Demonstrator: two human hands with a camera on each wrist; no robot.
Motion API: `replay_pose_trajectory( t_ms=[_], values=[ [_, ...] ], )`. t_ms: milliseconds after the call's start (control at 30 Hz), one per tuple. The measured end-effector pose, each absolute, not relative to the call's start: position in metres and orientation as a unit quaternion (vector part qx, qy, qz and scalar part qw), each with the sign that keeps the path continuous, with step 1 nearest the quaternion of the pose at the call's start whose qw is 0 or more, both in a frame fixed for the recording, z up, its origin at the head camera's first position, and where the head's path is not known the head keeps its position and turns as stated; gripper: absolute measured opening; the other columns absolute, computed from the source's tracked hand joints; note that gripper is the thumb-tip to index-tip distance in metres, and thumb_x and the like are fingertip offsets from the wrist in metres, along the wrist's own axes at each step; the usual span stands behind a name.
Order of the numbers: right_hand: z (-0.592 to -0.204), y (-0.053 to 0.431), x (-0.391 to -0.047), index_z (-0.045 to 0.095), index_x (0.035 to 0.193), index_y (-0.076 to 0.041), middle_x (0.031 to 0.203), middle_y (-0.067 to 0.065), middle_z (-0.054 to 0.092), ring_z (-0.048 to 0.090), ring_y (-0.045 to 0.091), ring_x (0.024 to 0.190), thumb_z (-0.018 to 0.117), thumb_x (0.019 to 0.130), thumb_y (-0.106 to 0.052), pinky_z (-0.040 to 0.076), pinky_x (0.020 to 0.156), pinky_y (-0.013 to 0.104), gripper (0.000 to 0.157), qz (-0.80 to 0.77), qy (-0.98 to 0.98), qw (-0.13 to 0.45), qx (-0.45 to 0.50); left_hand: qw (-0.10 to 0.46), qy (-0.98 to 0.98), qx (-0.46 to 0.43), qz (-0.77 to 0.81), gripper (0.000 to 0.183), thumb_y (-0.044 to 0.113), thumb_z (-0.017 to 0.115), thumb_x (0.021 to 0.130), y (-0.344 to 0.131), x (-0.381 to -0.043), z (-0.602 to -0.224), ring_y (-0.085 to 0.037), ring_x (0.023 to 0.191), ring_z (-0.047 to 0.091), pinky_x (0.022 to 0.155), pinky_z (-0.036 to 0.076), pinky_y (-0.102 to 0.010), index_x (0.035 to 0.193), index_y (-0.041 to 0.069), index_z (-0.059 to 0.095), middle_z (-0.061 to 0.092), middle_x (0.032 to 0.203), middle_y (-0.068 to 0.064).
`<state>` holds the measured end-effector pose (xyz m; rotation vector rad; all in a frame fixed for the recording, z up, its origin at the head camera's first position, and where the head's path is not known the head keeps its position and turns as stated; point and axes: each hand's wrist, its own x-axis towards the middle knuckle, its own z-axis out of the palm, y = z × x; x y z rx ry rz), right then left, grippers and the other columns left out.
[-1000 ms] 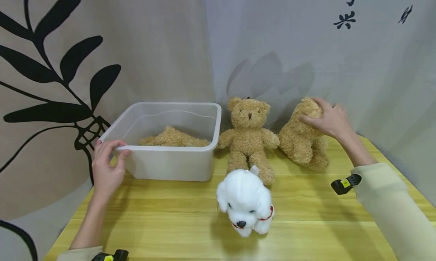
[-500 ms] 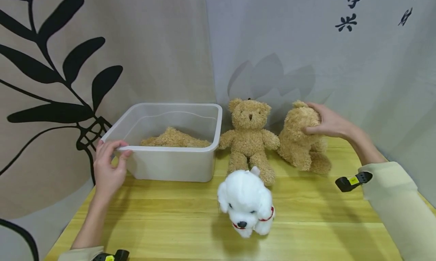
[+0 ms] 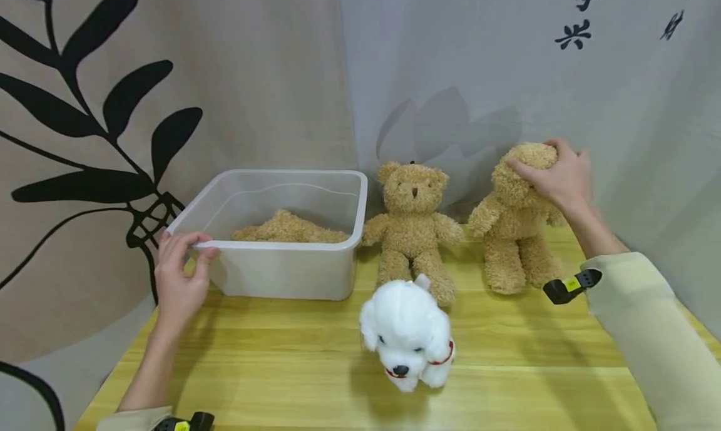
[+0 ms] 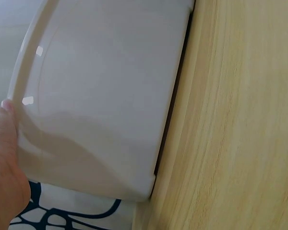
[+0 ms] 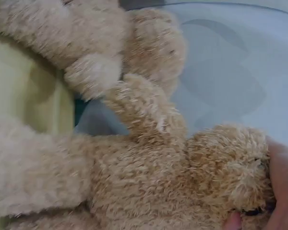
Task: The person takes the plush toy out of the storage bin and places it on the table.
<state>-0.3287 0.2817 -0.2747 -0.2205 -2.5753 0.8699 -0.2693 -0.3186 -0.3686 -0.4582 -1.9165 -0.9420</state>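
My left hand (image 3: 180, 281) grips the front left corner of a white plastic bin (image 3: 281, 271); in the left wrist view the thumb lies against the bin's wall (image 4: 101, 96). Inside the bin lies a tan plush toy (image 3: 290, 229), partly hidden by the front wall. At the right, my right hand (image 3: 563, 174) holds a tan teddy bear (image 3: 512, 231) by its head, the bear upright with its legs down at the table. The hand covers part of its face. In the right wrist view the held bear (image 5: 139, 182) fills the lower half.
A second teddy bear (image 3: 411, 231) sits between the bin and the held bear. In front of it stands a white plush dog (image 3: 405, 331) with a red collar. The wooden table (image 3: 281, 362) backs onto a printed curtain (image 3: 270, 74).
The right hand has turned the held bear from leaning sideways to upright, facing forward, and shifted it slightly right. The left hand and bin stay as they were.
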Motion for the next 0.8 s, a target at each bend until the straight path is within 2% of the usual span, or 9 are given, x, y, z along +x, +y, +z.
replay_pose_trajectory(
  t_ms=[100, 200, 267, 333, 400, 500, 667, 800],
  values=[
    [-0.289, 0.285, -0.331, 0.026, 0.157, -0.003, 0.142, 0.043, 0.025, 0.039, 0.053, 0.111, 0.059, 0.082, -0.078, 0.044, 0.080, 0.063, 0.111, 0.292, -0.932, 0.186, -0.108, 0.462, -0.777, -0.188, -0.385, 0.019, -0.005, 0.073, 0.087, -0.318, -0.271, -0.369, 0.007, 0.107, 0.049, 0.124, 0.015, -0.043, 0.101, -0.013, 0.063, 0.064, 0.095, -0.023],
    [-0.306, 0.291, -0.333, 0.015, 0.158, 0.002, 0.146, 0.047, 0.022, 0.036, 0.060, 0.120, 0.059, 0.080, -0.081, 0.042, 0.090, 0.072, 0.122, 0.274, -0.943, 0.150, -0.111, 0.463, -0.776, -0.187, -0.385, 0.019, -0.008, 0.074, 0.084, -0.317, -0.274, -0.371, 0.004, 0.107, 0.049, 0.124, 0.015, -0.043, 0.100, -0.012, 0.064, 0.064, 0.094, -0.023],
    [-0.314, 0.295, -0.334, 0.008, 0.158, 0.003, 0.149, 0.048, 0.017, 0.030, 0.064, 0.128, 0.064, 0.078, -0.079, 0.035, 0.097, 0.077, 0.128, 0.271, -0.948, 0.125, -0.106, 0.464, -0.775, -0.186, -0.387, 0.019, -0.010, 0.074, 0.083, -0.315, -0.275, -0.372, 0.002, 0.106, 0.050, 0.124, 0.016, -0.043, 0.100, -0.011, 0.065, 0.065, 0.094, -0.023],
    [-0.317, 0.297, -0.336, 0.001, 0.158, 0.002, 0.151, 0.047, 0.011, 0.025, 0.067, 0.131, 0.069, 0.076, -0.078, 0.030, 0.099, 0.080, 0.134, 0.273, -0.951, 0.106, -0.102, 0.466, -0.776, -0.186, -0.383, 0.020, -0.010, 0.075, 0.083, -0.315, -0.276, -0.373, 0.002, 0.106, 0.050, 0.123, 0.016, -0.044, 0.100, -0.011, 0.065, 0.065, 0.094, -0.023],
    [-0.318, 0.297, -0.338, -0.002, 0.159, 0.001, 0.152, 0.047, 0.009, 0.023, 0.068, 0.131, 0.073, 0.073, -0.076, 0.029, 0.098, 0.081, 0.137, 0.272, -0.952, 0.103, -0.099, 0.469, -0.777, -0.185, -0.377, 0.019, -0.008, 0.075, 0.084, -0.317, -0.276, -0.372, 0.003, 0.106, 0.050, 0.123, 0.017, -0.044, 0.100, -0.011, 0.065, 0.065, 0.095, -0.022],
    [-0.321, 0.295, -0.342, 0.000, 0.159, -0.001, 0.152, 0.047, 0.012, 0.026, 0.068, 0.129, 0.077, 0.073, -0.071, 0.031, 0.098, 0.080, 0.135, 0.278, -0.948, 0.116, -0.100, 0.469, -0.780, -0.187, -0.370, 0.017, -0.001, 0.074, 0.088, -0.320, -0.275, -0.372, 0.004, 0.108, 0.049, 0.123, 0.017, -0.045, 0.100, -0.009, 0.065, 0.066, 0.096, -0.018],
    [-0.325, 0.290, -0.350, 0.008, 0.160, -0.002, 0.151, 0.043, 0.019, 0.038, 0.063, 0.123, 0.079, 0.081, -0.055, 0.039, 0.099, 0.074, 0.119, 0.308, -0.926, 0.174, -0.130, 0.462, -0.782, -0.189, -0.374, 0.018, 0.001, 0.073, 0.089, -0.323, -0.275, -0.373, 0.004, 0.108, 0.049, 0.124, 0.015, -0.045, 0.101, -0.009, 0.065, 0.066, 0.097, -0.018],
    [-0.325, 0.286, -0.356, 0.009, 0.161, -0.005, 0.152, 0.040, 0.020, 0.041, 0.059, 0.121, 0.076, 0.082, -0.057, 0.042, 0.099, 0.071, 0.116, 0.323, -0.911, 0.211, -0.148, 0.462, -0.783, -0.189, -0.371, 0.020, 0.003, 0.073, 0.090, -0.324, -0.274, -0.373, 0.005, 0.108, 0.049, 0.124, 0.015, -0.045, 0.101, -0.012, 0.064, 0.065, 0.097, -0.021]
  ],
)
